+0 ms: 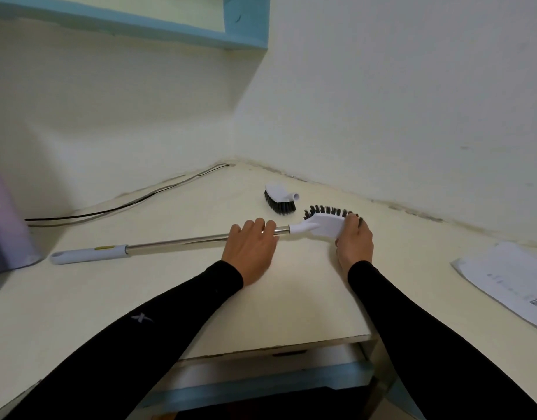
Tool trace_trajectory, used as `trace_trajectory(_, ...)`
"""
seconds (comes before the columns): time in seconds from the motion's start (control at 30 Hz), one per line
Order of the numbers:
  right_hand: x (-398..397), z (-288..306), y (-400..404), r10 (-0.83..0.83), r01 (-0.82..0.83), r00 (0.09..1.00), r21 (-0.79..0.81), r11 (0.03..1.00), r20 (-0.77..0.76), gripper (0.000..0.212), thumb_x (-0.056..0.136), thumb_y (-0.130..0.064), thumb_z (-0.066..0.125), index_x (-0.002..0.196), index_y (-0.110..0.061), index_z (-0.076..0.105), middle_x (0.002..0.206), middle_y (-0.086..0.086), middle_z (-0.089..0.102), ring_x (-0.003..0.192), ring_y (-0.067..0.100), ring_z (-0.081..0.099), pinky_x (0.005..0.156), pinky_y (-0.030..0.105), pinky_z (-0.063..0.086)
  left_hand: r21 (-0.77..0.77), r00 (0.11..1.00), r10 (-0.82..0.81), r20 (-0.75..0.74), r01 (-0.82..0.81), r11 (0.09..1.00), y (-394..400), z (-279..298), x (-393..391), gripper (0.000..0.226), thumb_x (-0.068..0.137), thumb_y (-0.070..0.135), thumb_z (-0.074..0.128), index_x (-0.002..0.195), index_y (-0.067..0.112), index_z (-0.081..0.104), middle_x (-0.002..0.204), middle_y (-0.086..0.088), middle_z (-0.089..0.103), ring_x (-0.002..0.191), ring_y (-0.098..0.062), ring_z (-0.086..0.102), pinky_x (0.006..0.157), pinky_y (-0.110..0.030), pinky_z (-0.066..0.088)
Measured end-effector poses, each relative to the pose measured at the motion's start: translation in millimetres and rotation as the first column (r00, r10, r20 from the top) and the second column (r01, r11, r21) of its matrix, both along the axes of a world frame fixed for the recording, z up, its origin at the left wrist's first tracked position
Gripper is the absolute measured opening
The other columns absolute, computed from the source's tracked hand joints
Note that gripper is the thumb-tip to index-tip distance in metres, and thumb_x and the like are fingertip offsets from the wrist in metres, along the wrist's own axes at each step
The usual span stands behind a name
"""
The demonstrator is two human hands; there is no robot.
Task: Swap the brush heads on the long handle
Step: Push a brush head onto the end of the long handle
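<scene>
Handle (176,242): shiny metal tube, matt plastic end. Brush heads (321,224): smooth white plastic, dark bristles. Desk (291,298): matt, prob. painted wood.

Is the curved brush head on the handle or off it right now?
On: the curved brush head has its white neck meeting the metal handle end; whether it is locked, cannot tell.

Soft, even, rather dim light fills the scene, tinting the walls and the desk (291,298) a pale yellow-green. Shadows are faint: a diffuse one lies on the desk just under the left hand (250,248), another under the right hand (355,241). A thin bright glint runs along the metal handle (176,242) left of the left hand. Wide-angle distortion bends the desk's edges. The purple object (6,225) at the desk's far left is blurred.
</scene>
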State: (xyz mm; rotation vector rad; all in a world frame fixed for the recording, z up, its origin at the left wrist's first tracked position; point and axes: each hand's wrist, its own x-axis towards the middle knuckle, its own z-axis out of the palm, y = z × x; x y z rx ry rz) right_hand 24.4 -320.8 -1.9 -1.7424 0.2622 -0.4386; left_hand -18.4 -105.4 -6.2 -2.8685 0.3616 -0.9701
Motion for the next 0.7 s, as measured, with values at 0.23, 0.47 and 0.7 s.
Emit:
trace_trajectory(0.23, -5, 0, -1, -0.001, 0.000, 1.000, 0.040, 0.999, 0.016, 0.043, 0.099, -0.045, 0.033, 0.098, -0.011, 0.058, 0.100, 0.013, 0.066, 0.095, 0.032, 0.058, 0.081, 0.035, 0.037, 0.057, 1.000, 0.018, 0.003, -0.019, 0.998, -1, 3, 8, 0.027, 0.103, 0.038, 0.035, 0.102, 0.015, 0.048, 0.080, -0.006, 0.055, 0.064, -0.029, 0.043, 0.057, -0.036, 0.025)
trace_trajectory(0.47, -4, 1, -1, 0.019, -0.019, 1.000, 0.027, 0.999, 0.001, 0.038, 0.099, -0.045, 0.034, 0.092, -0.016, 0.057, 0.098, 0.014, 0.067, 0.094, 0.034, 0.060, 0.086, 0.041, 0.045, 0.086, 0.982, -0.053, -0.184, 0.070, 0.994, 13, 12, 26, 0.039, 0.101, 0.051, 0.020, 0.094, 0.016, 0.034, 0.064, -0.001, 0.049, 0.044, -0.023, 0.033, 0.043, -0.033, 0.017)
trace_trajectory(0.7, -3, -1, -3, 0.022, -0.022, 1.000, 0.010, 1.000, -0.003, 0.033, 0.106, -0.038, 0.036, 0.093, -0.016, 0.056, 0.088, 0.000, 0.062, 0.093, 0.032, 0.056, 0.080, 0.035, 0.036, -0.077, 0.870, -0.056, -0.490, 0.021, 0.997, 11, 28, 43, 0.061, 0.087, 0.074, 0.030, 0.065, 0.019, 0.042, 0.061, 0.001, 0.052, 0.052, -0.017, 0.049, 0.047, -0.030, 0.029)
